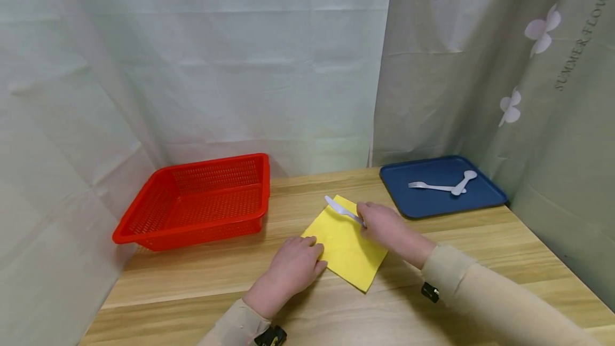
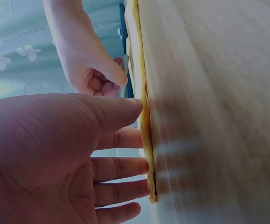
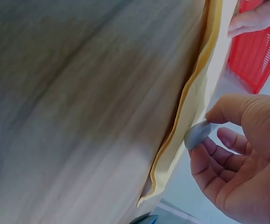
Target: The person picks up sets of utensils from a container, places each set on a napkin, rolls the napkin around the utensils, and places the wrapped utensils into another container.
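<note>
A folded yellow napkin (image 1: 353, 252) lies on the wooden table, turned cornerwise. My right hand (image 1: 384, 224) pinches the handle of a white plastic knife (image 1: 340, 208) over the napkin's upper part, its blade pointing to the far left. In the right wrist view the handle end (image 3: 199, 134) shows between thumb and fingers. My left hand (image 1: 297, 263) rests at the napkin's left edge. The left wrist view shows its fingers (image 2: 121, 168) extended, their tips touching the napkin's edge (image 2: 146, 126). Whether the knife touches the cloth I cannot tell.
A red plastic basket (image 1: 202, 234) stands at the back left. On the back right lies a blue tray (image 1: 423, 210) carrying a white fork (image 1: 430, 186) and a white spoon (image 1: 463, 183), which crosses the fork's handle. Pale curtains (image 1: 269, 68) hang behind the table.
</note>
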`<state>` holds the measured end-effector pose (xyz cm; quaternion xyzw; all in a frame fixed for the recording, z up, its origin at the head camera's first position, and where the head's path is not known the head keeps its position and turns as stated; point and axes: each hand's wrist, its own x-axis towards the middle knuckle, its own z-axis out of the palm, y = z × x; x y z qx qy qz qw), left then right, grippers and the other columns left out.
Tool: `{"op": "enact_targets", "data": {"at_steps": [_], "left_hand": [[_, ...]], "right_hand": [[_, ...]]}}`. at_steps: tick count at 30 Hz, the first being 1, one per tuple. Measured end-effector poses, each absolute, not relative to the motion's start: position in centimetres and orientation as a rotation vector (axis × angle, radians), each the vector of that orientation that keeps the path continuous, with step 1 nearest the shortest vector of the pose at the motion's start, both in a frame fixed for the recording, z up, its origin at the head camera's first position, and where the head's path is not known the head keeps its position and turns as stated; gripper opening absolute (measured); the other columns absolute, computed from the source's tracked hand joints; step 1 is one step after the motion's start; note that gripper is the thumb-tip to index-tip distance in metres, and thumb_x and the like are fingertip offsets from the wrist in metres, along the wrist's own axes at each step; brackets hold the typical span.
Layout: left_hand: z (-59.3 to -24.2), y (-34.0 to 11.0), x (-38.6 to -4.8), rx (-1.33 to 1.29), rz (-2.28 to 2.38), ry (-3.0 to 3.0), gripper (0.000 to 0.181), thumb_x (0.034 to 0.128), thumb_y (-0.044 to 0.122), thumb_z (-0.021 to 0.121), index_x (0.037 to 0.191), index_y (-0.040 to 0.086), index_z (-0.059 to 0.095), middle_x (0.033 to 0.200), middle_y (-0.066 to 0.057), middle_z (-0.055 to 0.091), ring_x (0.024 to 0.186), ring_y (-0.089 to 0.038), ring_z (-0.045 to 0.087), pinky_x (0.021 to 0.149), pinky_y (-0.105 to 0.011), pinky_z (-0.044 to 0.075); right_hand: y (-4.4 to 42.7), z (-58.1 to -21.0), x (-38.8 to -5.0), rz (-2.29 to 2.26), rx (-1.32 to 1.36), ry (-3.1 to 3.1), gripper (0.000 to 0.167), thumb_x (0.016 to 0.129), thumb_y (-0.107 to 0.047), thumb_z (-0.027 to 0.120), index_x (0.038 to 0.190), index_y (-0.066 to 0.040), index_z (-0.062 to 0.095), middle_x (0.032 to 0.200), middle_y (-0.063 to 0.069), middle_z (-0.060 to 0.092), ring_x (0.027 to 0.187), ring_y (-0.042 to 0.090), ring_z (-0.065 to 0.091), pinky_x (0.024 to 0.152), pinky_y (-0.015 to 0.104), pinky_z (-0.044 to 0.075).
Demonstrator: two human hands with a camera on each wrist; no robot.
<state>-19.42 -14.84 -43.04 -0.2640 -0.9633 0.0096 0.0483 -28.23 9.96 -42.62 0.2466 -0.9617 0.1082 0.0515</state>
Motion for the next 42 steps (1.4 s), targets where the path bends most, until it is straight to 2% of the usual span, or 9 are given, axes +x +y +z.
{"op": "enact_targets", "data": {"at_steps": [7, 12, 23, 30, 39, 42], "left_hand": [[-43.0, -14.7, -19.4, -0.8, 0.048, -2.946, 0.03, 0.1055, 0.036, 0.075, 0.121, 0.01, 0.078, 0.127, -0.011, 0.074, 0.117, -0.031, 0.07, 0.11, -0.051, 0.054], [-43.0, -14.7, -19.4, -0.799, 0.051, -2.953, 0.032, 0.1058, 0.037, 0.075, 0.123, 0.01, 0.078, 0.129, -0.011, 0.074, 0.12, -0.031, 0.07, 0.111, -0.05, 0.054], [-43.1, -14.8, -19.4, -0.814, 0.053, -2.921, 0.028, 0.105, 0.036, 0.076, 0.116, 0.01, 0.078, 0.122, -0.011, 0.074, 0.114, -0.03, 0.071, 0.108, -0.049, 0.055], [-43.2, -14.7, -19.4, -0.81, 0.055, -2.946, 0.03, 0.1055, 0.036, 0.076, 0.12, 0.01, 0.078, 0.127, -0.011, 0.074, 0.117, -0.031, 0.071, 0.11, -0.049, 0.054], [-43.4, -14.9, -19.4, -0.836, 0.052, -2.875, 0.024, 0.103, 0.034, 0.078, 0.107, 0.011, 0.076, 0.112, -0.009, 0.074, 0.104, -0.029, 0.071, 0.102, -0.046, 0.056], [-43.3, -14.9, -19.4, -0.834, 0.056, -2.876, 0.025, 0.103, 0.034, 0.079, 0.107, 0.01, 0.076, 0.114, -0.01, 0.074, 0.106, -0.029, 0.071, 0.103, -0.046, 0.056]], "right_hand": [[9.6, -43.1, -28.0, 0.361, 0.756, -2.913, 0.026, 0.094, -0.002, 0.081, 0.092, -0.009, 0.056, 0.079, 0.004, 0.053, 0.068, 0.022, 0.049, 0.064, 0.037, 0.047], [9.5, -43.7, -27.8, 0.336, 0.756, -2.9, 0.026, 0.092, -0.001, 0.081, 0.091, -0.009, 0.056, 0.078, 0.003, 0.052, 0.066, 0.021, 0.048, 0.062, 0.036, 0.046], [9.4, -43.8, -27.5, 0.329, 0.754, -2.878, 0.029, 0.088, 0.002, 0.08, 0.087, -0.01, 0.054, 0.078, 0.003, 0.048, 0.066, 0.021, 0.047, 0.061, 0.036, 0.045], [9.0, -43.6, -27.1, 0.353, 0.734, -2.902, 0.03, 0.091, 0.0, 0.081, 0.086, -0.011, 0.053, 0.08, 0.004, 0.046, 0.065, 0.02, 0.045, 0.06, 0.033, 0.043], [9.0, -43.3, -26.6, 0.414, 0.798, -2.892, 0.03, 0.096, -0.004, 0.081, 0.087, -0.012, 0.054, 0.083, 0.003, 0.045, 0.066, 0.017, 0.045, 0.059, 0.031, 0.042], [9.1, -43.2, -26.4, 0.427, 0.831, -2.871, 0.025, 0.096, -0.005, 0.083, 0.091, -0.011, 0.059, 0.085, 0.002, 0.048, 0.068, 0.016, 0.046, 0.061, 0.031, 0.044]]}}
